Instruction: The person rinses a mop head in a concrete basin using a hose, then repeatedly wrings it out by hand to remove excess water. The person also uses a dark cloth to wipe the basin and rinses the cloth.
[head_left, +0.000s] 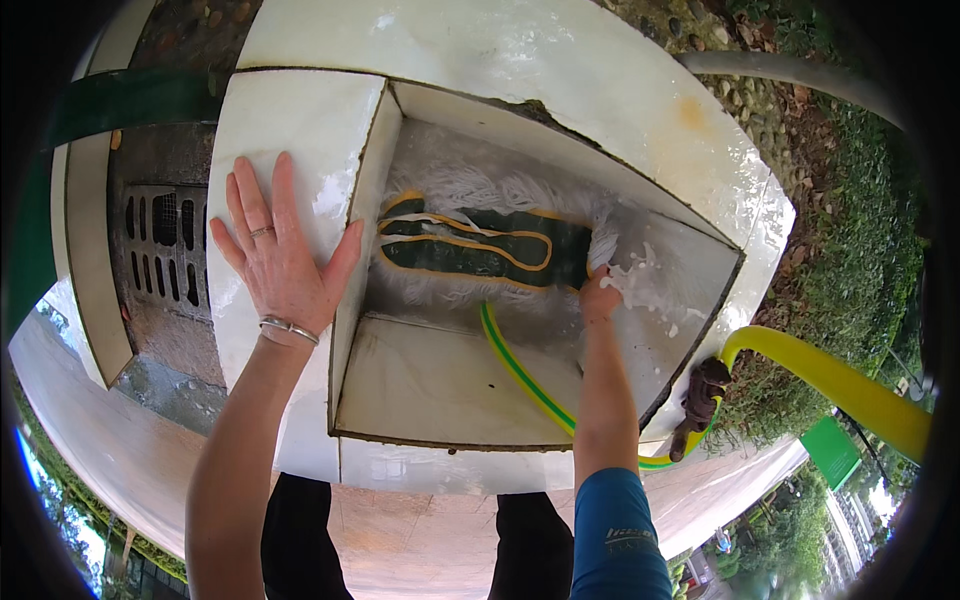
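Observation:
A flat mop head (480, 247) with white string fringe, dark green backing and yellow trim lies in the water of a white tiled basin (450, 390). My right hand (600, 292) grips its right end, where water splashes up. The fingers are partly hidden by water and fringe. Spread flat on the basin's left rim is my left hand (281, 240), holding nothing. A yellow hose with a green stripe (517, 367) runs over the near rim into the basin, passing under my right forearm.
Dark brown cloth or rope (701, 401) is wrapped about the yellow hose at the right rim. A slotted drain grate (165, 247) lies left of the basin. A grey pipe (787, 71) and low plants (862, 195) are at the right.

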